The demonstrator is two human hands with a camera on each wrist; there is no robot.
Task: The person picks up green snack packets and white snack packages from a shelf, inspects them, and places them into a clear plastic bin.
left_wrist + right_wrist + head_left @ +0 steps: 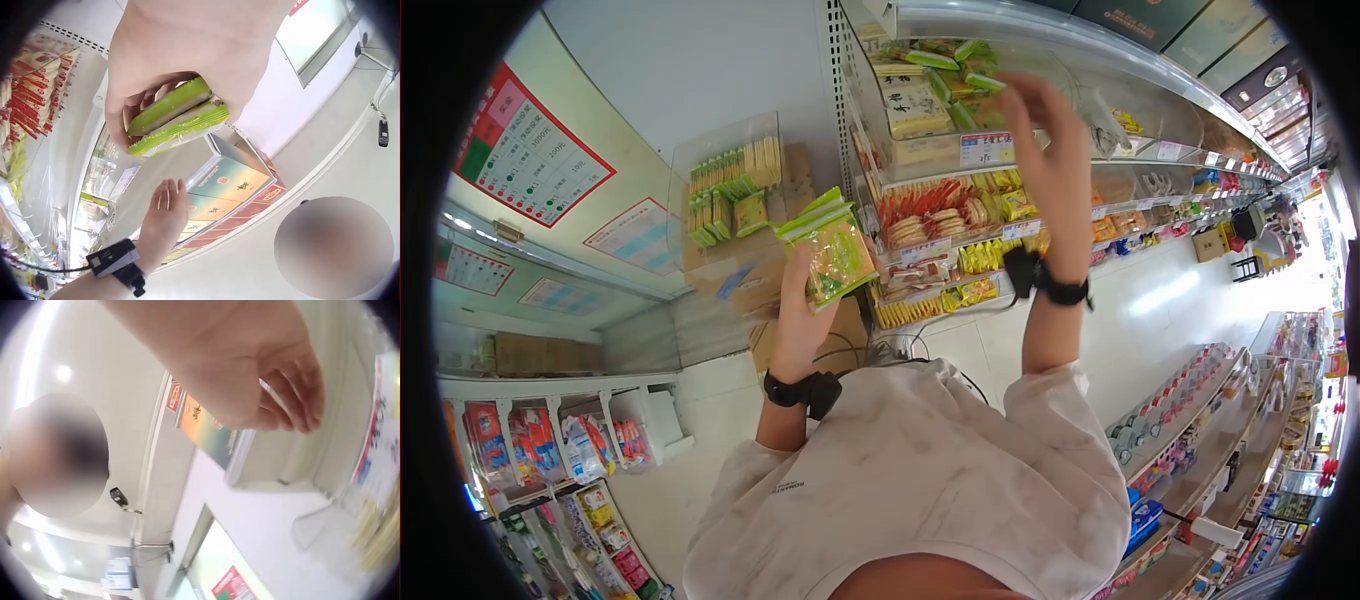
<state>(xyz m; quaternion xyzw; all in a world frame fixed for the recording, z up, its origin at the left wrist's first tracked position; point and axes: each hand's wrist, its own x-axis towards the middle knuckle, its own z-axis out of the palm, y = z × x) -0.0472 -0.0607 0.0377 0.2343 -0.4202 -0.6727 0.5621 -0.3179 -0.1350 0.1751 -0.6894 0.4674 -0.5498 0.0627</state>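
Green-edged snack packets (pixel 830 255) are gripped in the left hand (pixel 800 315), in front of the shelves. The left wrist view shows two packets (pixel 178 128) side by side, with the fingers and thumb of the left hand (pixel 181 56) round them. Over the top shelf bin, the right hand (pixel 1050 140) is raised with fingers loosely bent and nothing seen in it. Green packets (pixel 970 85) lie in that bin beside its fingertips. In the right wrist view the right hand (pixel 250 375) has its fingers slightly bent, holding nothing.
A clear bin (pixel 735 215) of upright green packets stands at the left on a cardboard box (pixel 800 185). Below the top shelf are red packets (pixel 915 205) and yellow packets (pixel 980 257). Price labels (pixel 985 148) line the shelf edges. Another shelf unit (pixel 1200 450) stands at lower right.
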